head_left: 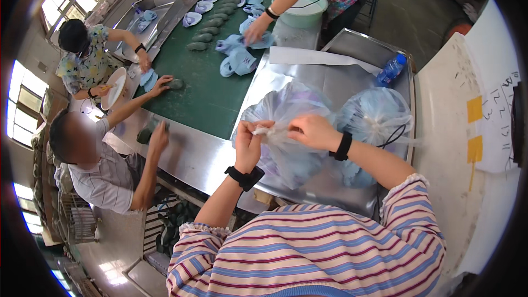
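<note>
A clear plastic bag (294, 159) stuffed with pale blue and lilac pieces rests on the metal table in front of me. My left hand (250, 144) is closed round the gathered, twisted end of its neck. Beside the neck, on its right, my right hand (312, 132) has its fingers bent together at the plastic; what lies between the fingertips is too small to make out. To the right sits a second clear bag (374, 115) of pale blue pieces, its top bunched shut, with a dark cord near it.
A blue bottle (391, 70) stands at the table's far right by a white paper strip (324, 56). Left of the metal table runs a green conveyor belt (181, 102) with dark shoe-shaped forms and blue shoe uppers. Several co-workers reach over it; one basin (305, 11) stands beyond.
</note>
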A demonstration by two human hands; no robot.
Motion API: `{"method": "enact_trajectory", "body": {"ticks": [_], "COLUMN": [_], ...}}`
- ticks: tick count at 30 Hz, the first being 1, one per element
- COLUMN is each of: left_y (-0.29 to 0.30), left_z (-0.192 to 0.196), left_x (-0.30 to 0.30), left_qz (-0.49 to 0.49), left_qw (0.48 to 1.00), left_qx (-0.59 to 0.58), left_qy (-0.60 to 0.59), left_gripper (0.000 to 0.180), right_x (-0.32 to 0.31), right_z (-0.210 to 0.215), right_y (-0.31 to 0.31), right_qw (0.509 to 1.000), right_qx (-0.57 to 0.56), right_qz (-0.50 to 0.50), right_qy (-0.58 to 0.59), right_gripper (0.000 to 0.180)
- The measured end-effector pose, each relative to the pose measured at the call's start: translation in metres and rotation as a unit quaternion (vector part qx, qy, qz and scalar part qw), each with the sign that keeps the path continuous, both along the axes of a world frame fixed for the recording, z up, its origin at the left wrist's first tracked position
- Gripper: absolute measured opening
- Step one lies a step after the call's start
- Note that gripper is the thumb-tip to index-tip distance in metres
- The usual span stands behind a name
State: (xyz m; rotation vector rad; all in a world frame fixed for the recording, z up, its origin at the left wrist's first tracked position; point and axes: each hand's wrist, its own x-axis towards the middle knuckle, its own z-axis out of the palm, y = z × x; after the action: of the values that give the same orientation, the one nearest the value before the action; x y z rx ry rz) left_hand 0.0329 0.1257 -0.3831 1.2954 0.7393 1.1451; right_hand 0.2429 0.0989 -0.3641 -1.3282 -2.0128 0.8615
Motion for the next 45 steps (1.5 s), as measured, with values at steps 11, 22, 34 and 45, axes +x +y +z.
{"method": "enact_trajectory", "body": {"ticks": [11,22,34,45], "left_y": [-0.012,-0.019,0.013,0.073], "left_z": [-0.002,-0.002,0.000,0.031], "left_x": [0.004,0.004,-0.035,-0.100], "left_qz": [0.109,0.015,-0.061,-0.103], "left_qw": [0.992,0.974,0.789,0.801], "left_qx": [-0.054,0.118,0.337,0.234], "left_qy": [-0.021,0.195,0.510,0.541], "left_gripper": [0.015,0.042,0.024,0.030], "right_x": [-0.017,-0.015,0.093,0.027], "right_z": [0.030,0.037,0.079,0.011], "right_y": [-0.020,-0.004,0.017,0.031], "right_qw": [0.979,0.967,0.943,0.992], "right_qx": [-0.068,-0.238,-0.256,-0.056], "right_qz": [0.074,-0.055,-0.090,-0.020], "right_qy": [-0.177,0.076,0.190,-0.107], "right_gripper": [0.035,0.029,0.028,0.028]}}
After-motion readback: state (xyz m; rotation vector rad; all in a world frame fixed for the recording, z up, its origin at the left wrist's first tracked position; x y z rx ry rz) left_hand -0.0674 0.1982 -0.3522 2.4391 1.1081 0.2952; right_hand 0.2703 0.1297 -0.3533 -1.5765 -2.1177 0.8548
